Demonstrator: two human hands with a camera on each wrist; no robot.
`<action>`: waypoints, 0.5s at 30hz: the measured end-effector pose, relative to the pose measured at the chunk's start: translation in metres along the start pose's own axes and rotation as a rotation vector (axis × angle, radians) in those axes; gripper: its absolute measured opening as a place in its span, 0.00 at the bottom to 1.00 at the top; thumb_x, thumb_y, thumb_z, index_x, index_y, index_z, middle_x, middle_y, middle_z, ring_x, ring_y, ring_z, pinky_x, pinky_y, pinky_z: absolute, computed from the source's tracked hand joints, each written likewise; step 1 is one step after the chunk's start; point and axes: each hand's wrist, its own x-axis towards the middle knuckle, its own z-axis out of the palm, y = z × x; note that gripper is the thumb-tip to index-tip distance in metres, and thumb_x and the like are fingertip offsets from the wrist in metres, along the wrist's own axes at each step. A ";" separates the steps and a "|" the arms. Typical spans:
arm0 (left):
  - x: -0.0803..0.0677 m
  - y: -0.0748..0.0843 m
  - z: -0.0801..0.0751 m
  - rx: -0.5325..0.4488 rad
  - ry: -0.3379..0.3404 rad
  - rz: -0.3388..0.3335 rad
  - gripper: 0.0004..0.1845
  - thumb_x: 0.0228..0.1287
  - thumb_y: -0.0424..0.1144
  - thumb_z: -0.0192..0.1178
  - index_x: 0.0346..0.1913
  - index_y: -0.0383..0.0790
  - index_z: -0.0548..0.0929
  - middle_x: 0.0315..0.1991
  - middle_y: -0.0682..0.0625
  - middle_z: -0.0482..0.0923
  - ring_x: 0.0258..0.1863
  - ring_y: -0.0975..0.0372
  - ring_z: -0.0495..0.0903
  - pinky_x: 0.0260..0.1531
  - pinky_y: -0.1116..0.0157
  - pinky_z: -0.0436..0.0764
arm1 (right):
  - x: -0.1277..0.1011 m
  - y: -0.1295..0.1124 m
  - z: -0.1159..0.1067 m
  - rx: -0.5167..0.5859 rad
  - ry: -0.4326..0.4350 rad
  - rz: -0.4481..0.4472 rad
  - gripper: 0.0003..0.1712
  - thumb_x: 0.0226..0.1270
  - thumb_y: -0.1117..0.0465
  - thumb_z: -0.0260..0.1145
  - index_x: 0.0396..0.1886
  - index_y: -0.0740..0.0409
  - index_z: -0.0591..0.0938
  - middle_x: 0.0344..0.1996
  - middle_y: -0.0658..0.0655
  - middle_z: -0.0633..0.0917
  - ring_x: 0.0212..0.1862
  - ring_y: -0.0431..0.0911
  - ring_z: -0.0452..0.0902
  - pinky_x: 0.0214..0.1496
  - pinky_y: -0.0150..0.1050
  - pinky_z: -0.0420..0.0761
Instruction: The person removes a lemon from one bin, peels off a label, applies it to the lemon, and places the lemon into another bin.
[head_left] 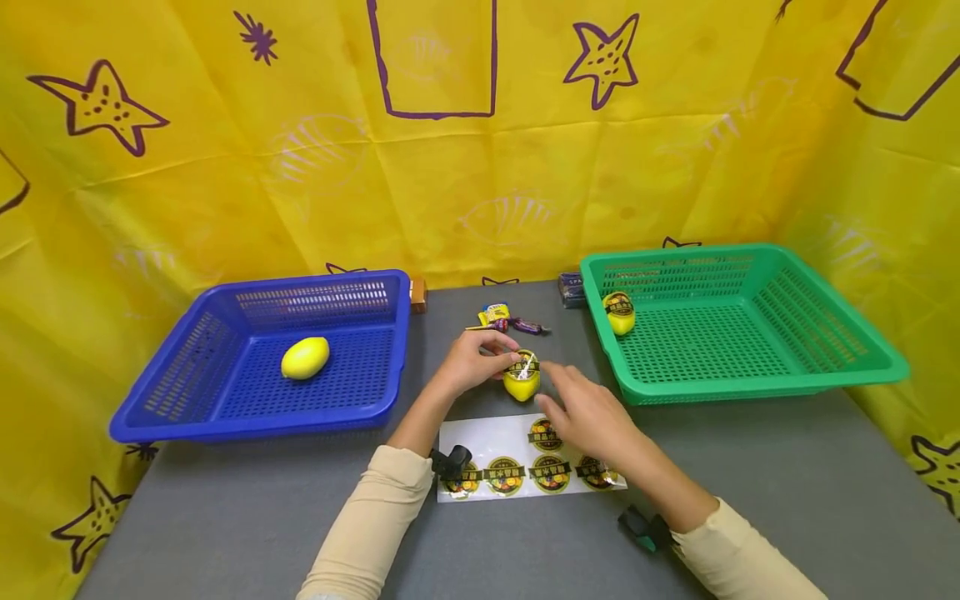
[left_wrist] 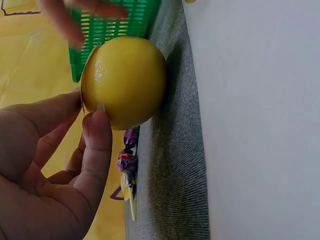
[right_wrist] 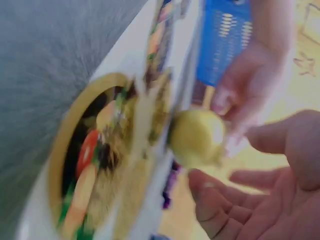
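Note:
A yellow lemon point(head_left: 521, 388) is on the grey table between the hands, with a round black-and-gold sticker point(head_left: 525, 365) on its upper side. My left hand point(head_left: 477, 362) pinches the lemon at its sticker side, thumb against the skin; in the left wrist view the sticker's edge stands a little off the lemon point(left_wrist: 131, 82). Beside the lemon, apart from it, is my right hand point(head_left: 588, 412), fingers loosely spread and holding nothing. Below lies a white sheet point(head_left: 480, 433) with several round fruit stickers point(head_left: 551, 472); the right hand partly covers it in the head view.
On the left a blue basket point(head_left: 247, 429) holds one plain lemon point(head_left: 305, 358). A green basket point(head_left: 750, 389) on the right holds a lemon point(head_left: 621, 321) bearing a sticker. Wrapped sweets point(head_left: 528, 327) and small boxes point(head_left: 572, 290) lie behind the hands, near the yellow cloth point(head_left: 450, 183).

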 end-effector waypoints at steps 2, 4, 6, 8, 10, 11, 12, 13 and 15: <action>-0.001 -0.002 0.001 0.002 -0.001 0.000 0.09 0.66 0.36 0.68 0.45 0.37 0.88 0.36 0.44 0.82 0.30 0.56 0.82 0.33 0.57 0.87 | 0.017 0.002 0.006 0.076 0.005 0.072 0.30 0.77 0.55 0.60 0.71 0.66 0.68 0.53 0.67 0.79 0.43 0.56 0.79 0.43 0.54 0.81; -0.001 -0.005 0.002 0.000 -0.007 0.001 0.09 0.67 0.37 0.67 0.46 0.37 0.88 0.38 0.45 0.83 0.32 0.56 0.82 0.33 0.57 0.87 | 0.033 0.005 0.011 0.176 -0.011 0.128 0.31 0.79 0.53 0.56 0.72 0.67 0.66 0.51 0.68 0.77 0.42 0.55 0.77 0.42 0.53 0.79; -0.002 -0.006 0.004 -0.011 -0.007 0.003 0.09 0.67 0.36 0.67 0.46 0.36 0.88 0.39 0.44 0.83 0.33 0.56 0.83 0.34 0.57 0.87 | 0.046 0.008 0.013 0.295 -0.036 0.181 0.30 0.80 0.53 0.54 0.72 0.67 0.66 0.49 0.68 0.76 0.37 0.55 0.77 0.37 0.51 0.80; -0.003 -0.006 0.005 -0.018 -0.002 0.002 0.09 0.68 0.36 0.66 0.47 0.36 0.88 0.39 0.44 0.84 0.33 0.56 0.83 0.34 0.57 0.87 | 0.056 0.012 0.015 0.402 -0.063 0.213 0.29 0.81 0.54 0.53 0.71 0.68 0.67 0.46 0.68 0.75 0.30 0.54 0.75 0.30 0.46 0.79; -0.004 -0.007 0.004 -0.016 0.000 -0.003 0.10 0.68 0.36 0.66 0.48 0.36 0.87 0.39 0.44 0.84 0.32 0.55 0.84 0.35 0.58 0.86 | 0.061 0.015 0.015 0.473 -0.084 0.246 0.26 0.80 0.55 0.54 0.69 0.67 0.69 0.46 0.67 0.75 0.25 0.52 0.74 0.24 0.42 0.79; -0.005 -0.007 0.004 -0.016 -0.004 -0.009 0.10 0.68 0.36 0.66 0.49 0.36 0.86 0.40 0.43 0.84 0.32 0.54 0.84 0.35 0.58 0.86 | 0.063 0.017 0.016 0.509 -0.094 0.261 0.25 0.80 0.56 0.55 0.68 0.67 0.70 0.45 0.67 0.75 0.22 0.52 0.74 0.21 0.41 0.78; -0.005 -0.007 0.003 -0.023 -0.011 -0.015 0.11 0.69 0.36 0.66 0.50 0.35 0.86 0.40 0.43 0.83 0.33 0.54 0.85 0.36 0.58 0.86 | 0.064 0.018 0.016 0.538 -0.100 0.275 0.24 0.80 0.56 0.56 0.66 0.67 0.72 0.44 0.67 0.76 0.22 0.51 0.73 0.20 0.40 0.77; -0.006 -0.007 0.002 -0.036 -0.020 -0.025 0.12 0.68 0.37 0.66 0.51 0.35 0.85 0.42 0.42 0.83 0.33 0.53 0.85 0.36 0.58 0.86 | 0.065 0.019 0.016 0.569 -0.106 0.290 0.23 0.80 0.56 0.56 0.66 0.66 0.72 0.43 0.66 0.76 0.22 0.50 0.73 0.19 0.40 0.77; -0.007 -0.008 -0.001 -0.072 -0.046 -0.052 0.15 0.68 0.37 0.66 0.54 0.34 0.83 0.44 0.40 0.81 0.34 0.51 0.85 0.37 0.57 0.86 | 0.066 0.020 0.017 0.633 -0.115 0.318 0.22 0.80 0.56 0.56 0.65 0.63 0.73 0.42 0.64 0.77 0.23 0.49 0.74 0.19 0.39 0.77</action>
